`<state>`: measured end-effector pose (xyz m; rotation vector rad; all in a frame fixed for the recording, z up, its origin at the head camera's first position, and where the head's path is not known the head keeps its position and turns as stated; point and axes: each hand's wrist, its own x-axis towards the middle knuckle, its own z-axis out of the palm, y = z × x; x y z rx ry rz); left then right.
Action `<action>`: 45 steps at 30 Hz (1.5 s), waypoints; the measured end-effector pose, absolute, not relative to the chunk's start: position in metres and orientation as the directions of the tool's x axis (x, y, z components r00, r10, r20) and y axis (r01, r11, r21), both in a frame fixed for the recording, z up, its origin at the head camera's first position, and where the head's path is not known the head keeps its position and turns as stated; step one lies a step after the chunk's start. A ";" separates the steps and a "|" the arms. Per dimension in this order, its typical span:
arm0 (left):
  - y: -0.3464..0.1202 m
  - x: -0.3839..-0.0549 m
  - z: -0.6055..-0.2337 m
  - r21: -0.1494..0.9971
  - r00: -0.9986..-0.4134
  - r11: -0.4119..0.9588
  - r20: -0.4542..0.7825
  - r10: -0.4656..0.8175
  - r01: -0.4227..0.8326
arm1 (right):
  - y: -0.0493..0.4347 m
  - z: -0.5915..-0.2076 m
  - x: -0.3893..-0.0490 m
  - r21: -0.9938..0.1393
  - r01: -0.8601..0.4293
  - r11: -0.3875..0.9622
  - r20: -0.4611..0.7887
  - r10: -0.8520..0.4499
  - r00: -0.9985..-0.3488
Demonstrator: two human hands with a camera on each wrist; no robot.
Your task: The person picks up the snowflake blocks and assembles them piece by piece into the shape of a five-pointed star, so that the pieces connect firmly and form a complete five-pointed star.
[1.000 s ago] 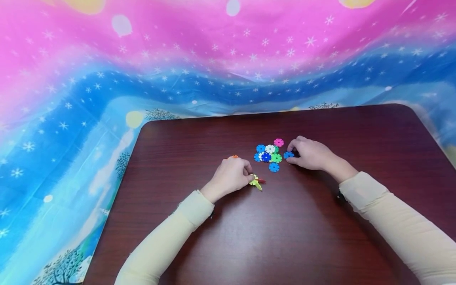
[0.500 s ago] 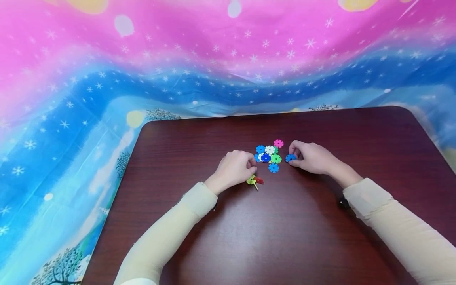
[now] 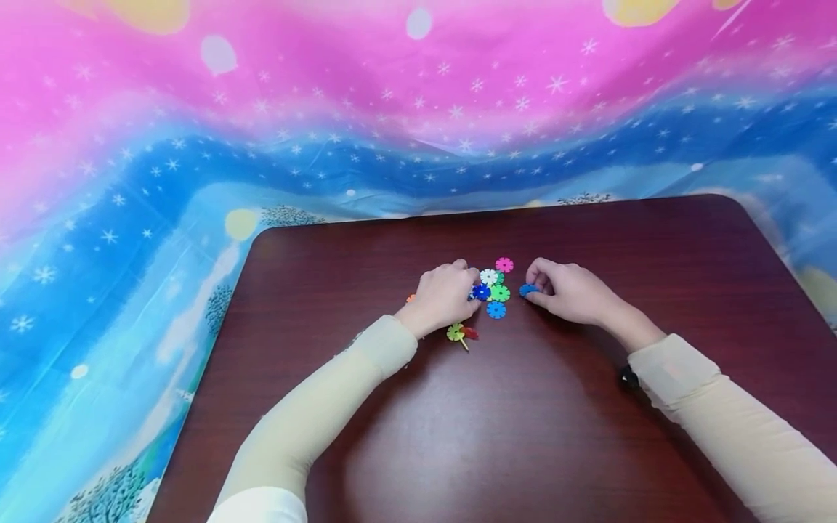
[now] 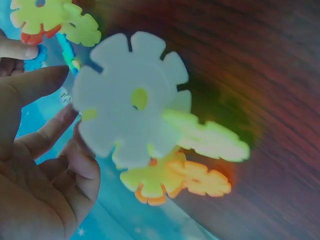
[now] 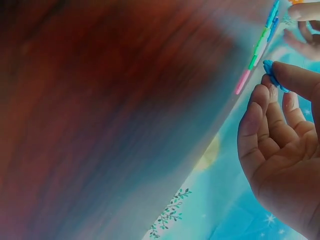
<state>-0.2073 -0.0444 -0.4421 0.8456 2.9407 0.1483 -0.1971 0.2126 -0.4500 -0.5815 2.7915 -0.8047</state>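
Observation:
In the head view, my right hand (image 3: 575, 292) pinches a blue snowflake disc (image 3: 528, 290) between thumb and fingers, just right of a small pile of slotted discs. The right wrist view shows this blue disc (image 5: 274, 76) edge-on at the fingertips. My left hand (image 3: 447, 294) reaches the pile's left side, its fingertips beside a dark blue disc (image 3: 481, 292). The left wrist view has the left thumb and fingers apart, with a large white disc (image 4: 115, 90) close to the camera. Whether the fingers touch any disc is unclear.
White (image 3: 488, 277), light green (image 3: 500, 293), pink (image 3: 504, 265) and light blue (image 3: 496, 310) discs lie on the brown table (image 3: 523, 436). Yellow-green discs (image 3: 455, 332) joined with red stand nearer the person. An orange disc (image 3: 410, 298) shows behind the left hand.
My left hand has moved away from the yellow-green and red discs, up and right to the pile. My right hand keeps its pinch on the blue disc, close to where it was.

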 end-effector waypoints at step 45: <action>-0.046 -0.204 -0.435 0.476 -0.868 0.746 0.084 0.489 0.466 | 0.192 -0.441 -0.175 -0.565 -0.510 0.649 0.339 -0.382 -0.860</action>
